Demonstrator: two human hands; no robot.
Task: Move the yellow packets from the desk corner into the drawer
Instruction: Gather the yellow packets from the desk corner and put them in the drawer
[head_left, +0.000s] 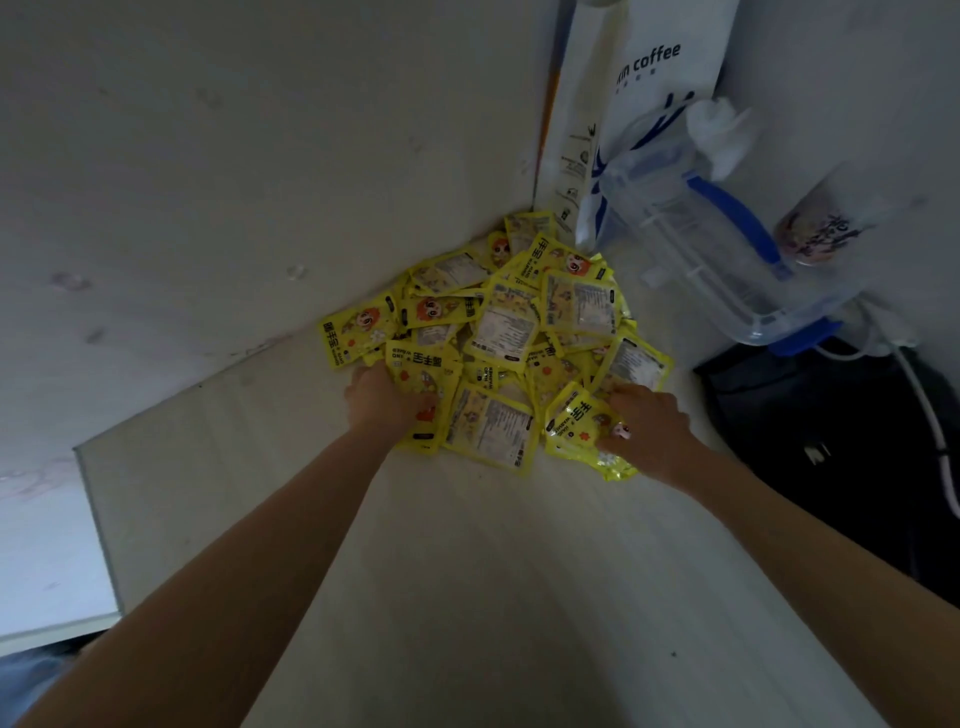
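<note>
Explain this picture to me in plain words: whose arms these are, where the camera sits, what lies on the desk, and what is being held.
No machine here: a person wears a camera on the head, looking down at both bare arms. A heap of yellow packets fills the desk corner. The left hand rests on the heap's near left edge; the right hand presses on packets at the near right, its fingers among them. Whether either hand truly grips a packet is unclear. Behind stand a white coffee bag, a clear plastic box with blue clips, and a cup. No drawer shows.
</note>
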